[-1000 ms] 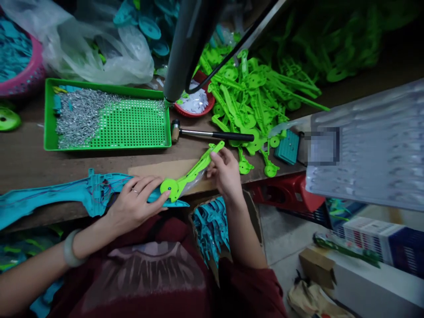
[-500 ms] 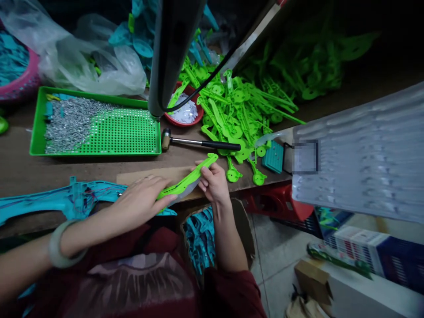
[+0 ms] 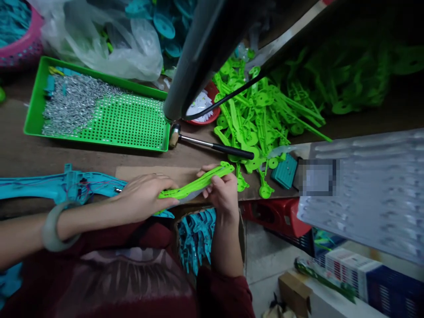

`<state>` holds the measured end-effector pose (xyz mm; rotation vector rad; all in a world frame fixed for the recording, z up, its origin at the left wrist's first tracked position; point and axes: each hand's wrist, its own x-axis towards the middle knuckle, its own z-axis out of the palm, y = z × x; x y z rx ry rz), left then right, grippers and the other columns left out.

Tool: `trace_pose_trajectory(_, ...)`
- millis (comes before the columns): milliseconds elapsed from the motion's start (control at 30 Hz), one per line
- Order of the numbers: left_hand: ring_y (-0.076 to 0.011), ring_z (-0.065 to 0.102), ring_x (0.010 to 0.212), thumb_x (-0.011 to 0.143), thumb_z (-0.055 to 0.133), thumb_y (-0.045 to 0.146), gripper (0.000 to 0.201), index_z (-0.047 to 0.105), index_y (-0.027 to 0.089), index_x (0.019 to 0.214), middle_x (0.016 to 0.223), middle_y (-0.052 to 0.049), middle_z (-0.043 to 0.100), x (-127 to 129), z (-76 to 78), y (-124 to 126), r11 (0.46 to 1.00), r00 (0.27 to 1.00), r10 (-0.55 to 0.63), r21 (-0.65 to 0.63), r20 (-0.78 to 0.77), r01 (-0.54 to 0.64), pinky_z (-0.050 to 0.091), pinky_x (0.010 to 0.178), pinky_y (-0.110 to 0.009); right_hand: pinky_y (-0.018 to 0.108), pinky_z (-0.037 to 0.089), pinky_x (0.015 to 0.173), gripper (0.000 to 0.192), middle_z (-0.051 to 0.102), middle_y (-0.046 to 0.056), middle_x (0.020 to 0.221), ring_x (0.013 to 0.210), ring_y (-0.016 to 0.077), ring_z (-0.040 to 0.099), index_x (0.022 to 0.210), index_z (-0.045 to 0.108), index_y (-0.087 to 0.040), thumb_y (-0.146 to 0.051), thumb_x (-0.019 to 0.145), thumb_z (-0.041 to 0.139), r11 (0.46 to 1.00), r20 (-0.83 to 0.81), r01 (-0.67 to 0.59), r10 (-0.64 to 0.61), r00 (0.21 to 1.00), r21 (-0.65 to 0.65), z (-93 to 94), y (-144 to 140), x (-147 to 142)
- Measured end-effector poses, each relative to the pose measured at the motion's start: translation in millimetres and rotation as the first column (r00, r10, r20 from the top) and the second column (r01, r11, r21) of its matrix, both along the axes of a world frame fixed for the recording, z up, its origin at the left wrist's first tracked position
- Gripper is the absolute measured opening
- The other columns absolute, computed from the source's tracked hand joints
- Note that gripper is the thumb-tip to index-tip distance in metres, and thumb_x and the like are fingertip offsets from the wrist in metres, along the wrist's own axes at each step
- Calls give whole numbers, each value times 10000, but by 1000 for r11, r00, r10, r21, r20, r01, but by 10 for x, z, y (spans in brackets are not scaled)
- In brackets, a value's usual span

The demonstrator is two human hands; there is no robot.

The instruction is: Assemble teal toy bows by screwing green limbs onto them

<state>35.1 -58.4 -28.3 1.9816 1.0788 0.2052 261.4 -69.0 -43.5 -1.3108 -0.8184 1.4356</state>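
A long, slightly curved green plastic part with a grey strip along its lower side spans both my hands. My left hand is closed round its left end, thumb underneath. Near the other end, my right hand pinches it between thumb and fingers. Beneath my left hand and to its left lies a blue plastic housing with thin wires inside. A brown cardboard piece lies flat on the bench behind my left hand. Beyond the green part rests a mallet with a black grip.
A green perforated tray holds many small metal pieces. Loose green parts are heaped behind the mallet. A grey post rises from the bench, near a red bowl. Below the bench edge, a box holds blue parts.
The view has turned and shifted a little. The green part now lies flatter, less steeply slanted, with both hands still on it.
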Motion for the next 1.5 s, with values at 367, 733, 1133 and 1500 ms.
trace_pose_trajectory(367,-247,663,911,837,668,433,252,679,243,1002,1007,-38,697,-334,21,125,977,984,-168,122,-56,174,459,732,-332,179,339,271,385,698,22,696,329,28,326,832,638,-199,-542,705,758,997,97,40,-46,994,61,-7,-64,-52)
trace_pose_trajectory(733,-254,690,838,759,736,434,308,682,285,1024,943,-12,749,-268,-48,174,982,975,-189,4,-121,191,422,610,-303,201,425,343,424,713,17,702,413,92,530,990,702,-188,-399,648,840,925,-19,-264,269,963,-274,-22,-279,-192)
trace_pose_trajectory(1133,-236,679,844,710,787,341,288,694,277,975,914,2,734,-275,45,279,950,938,-310,-83,-156,300,411,612,-276,203,427,386,312,666,-4,567,400,93,530,861,729,-142,-378,681,823,907,-19,-240,248,968,-347,-81,-492,-407)
trace_pose_trajectory(1500,-274,626,1100,854,627,502,350,681,299,1133,1178,-24,700,-210,107,283,928,930,-334,-228,-156,295,435,857,-336,191,438,380,387,659,-17,556,407,99,544,902,701,-158,-427,653,825,928,-15,-191,196,980,-321,-65,-489,-468)
